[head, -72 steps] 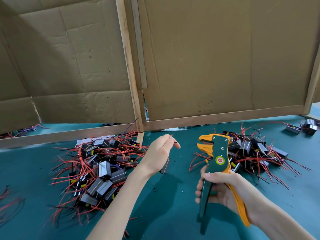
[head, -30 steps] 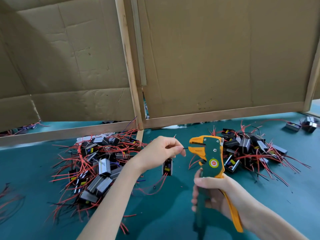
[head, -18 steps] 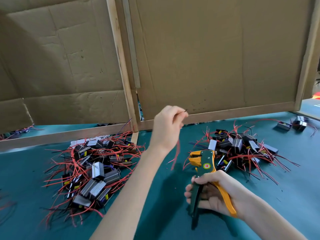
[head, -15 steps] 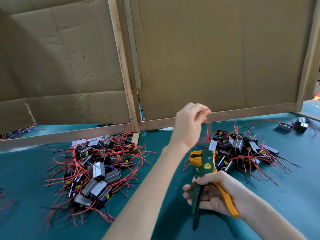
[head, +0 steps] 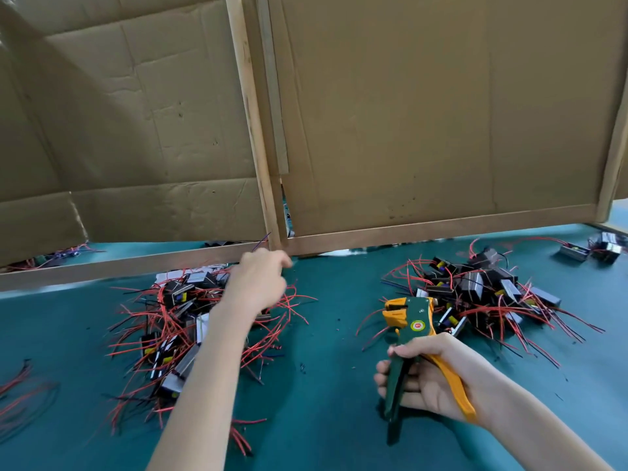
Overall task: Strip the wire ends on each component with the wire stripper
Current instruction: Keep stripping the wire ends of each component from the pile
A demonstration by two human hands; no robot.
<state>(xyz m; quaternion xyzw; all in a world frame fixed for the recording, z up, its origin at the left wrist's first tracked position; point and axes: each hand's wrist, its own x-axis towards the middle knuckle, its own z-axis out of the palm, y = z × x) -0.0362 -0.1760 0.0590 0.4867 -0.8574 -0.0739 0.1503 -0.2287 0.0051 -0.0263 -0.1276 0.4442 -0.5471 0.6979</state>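
Note:
Two heaps of small black components with red and black wires lie on the green mat. My left hand (head: pixel 258 283) hovers over the back of the left heap (head: pixel 176 321), slightly blurred, fingers loosely bent, with nothing seen in it. My right hand (head: pixel 431 379) grips the handles of the orange and green wire stripper (head: pixel 411 321). The stripper's jaws point up and away, just left of the right heap (head: pixel 475 294), with no wire in them.
Cardboard panels in wooden frames (head: pixel 407 113) wall off the back, their bottom rail (head: pixel 441 226) close behind both heaps. Loose red wires (head: pixel 20 389) lie at the left edge. Two separate components (head: pixel 591 249) sit at the far right. Bare mat (head: pixel 323 334) separates the heaps.
My left hand carried a component by its wire from the stripper over to the right heap, let it go, and swung back over the left heap. The stripper has dropped lower.

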